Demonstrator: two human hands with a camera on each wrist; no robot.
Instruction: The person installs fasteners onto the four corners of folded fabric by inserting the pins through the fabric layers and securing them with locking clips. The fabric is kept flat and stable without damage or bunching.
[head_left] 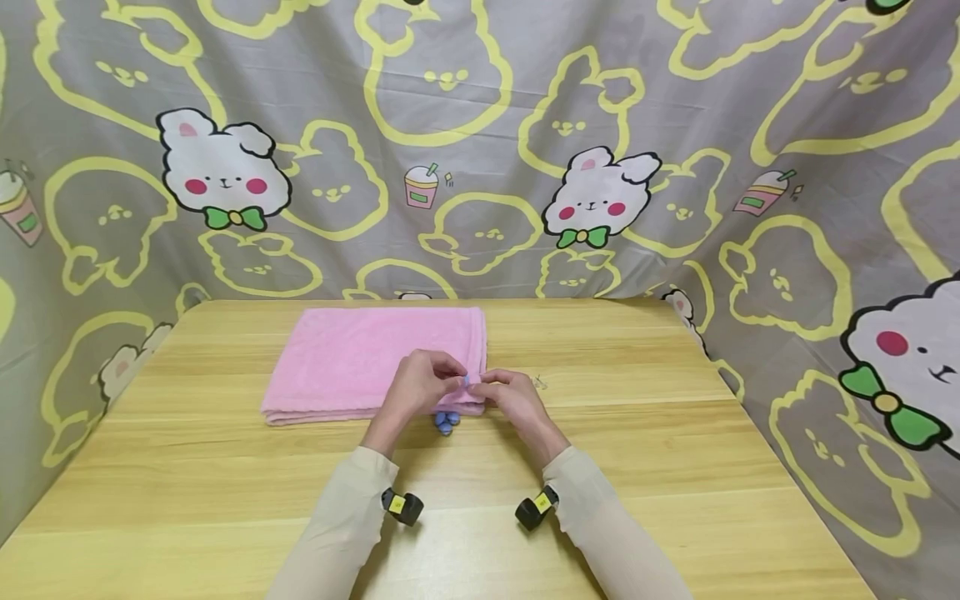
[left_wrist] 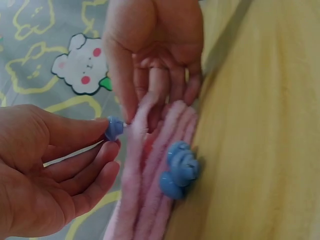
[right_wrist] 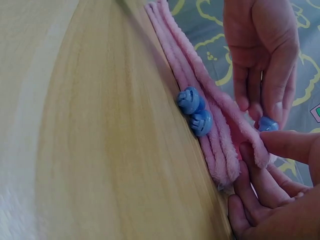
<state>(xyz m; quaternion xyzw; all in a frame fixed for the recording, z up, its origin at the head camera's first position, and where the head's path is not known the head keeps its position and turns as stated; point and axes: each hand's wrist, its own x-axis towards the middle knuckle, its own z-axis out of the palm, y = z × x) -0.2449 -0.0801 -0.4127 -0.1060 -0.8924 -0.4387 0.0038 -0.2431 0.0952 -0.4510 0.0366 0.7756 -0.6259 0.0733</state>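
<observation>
A folded pink fleece blanket (head_left: 367,354) lies on the table, its stacked layers showing at the near edge. My left hand (head_left: 422,385) pinches a small blue-headed blanket pin (left_wrist: 114,128) between thumb and index finger. A short pale tip of the pin points at the blanket's top layer and meets or nearly meets it; whether it has entered the cloth I cannot tell. With my right hand (head_left: 516,402) I pinch that top layer near the blanket's right corner, lifted slightly off the layers below. Several more blue pieces (head_left: 446,422) sit clustered against the near edge.
Small clear pieces (head_left: 539,382) lie on the wooden table (head_left: 637,450) just right of the blanket. A grey curtain (head_left: 480,167) with cartoon rabbits hangs behind the table and along both sides. Each wrist wears a small black camera (head_left: 405,507).
</observation>
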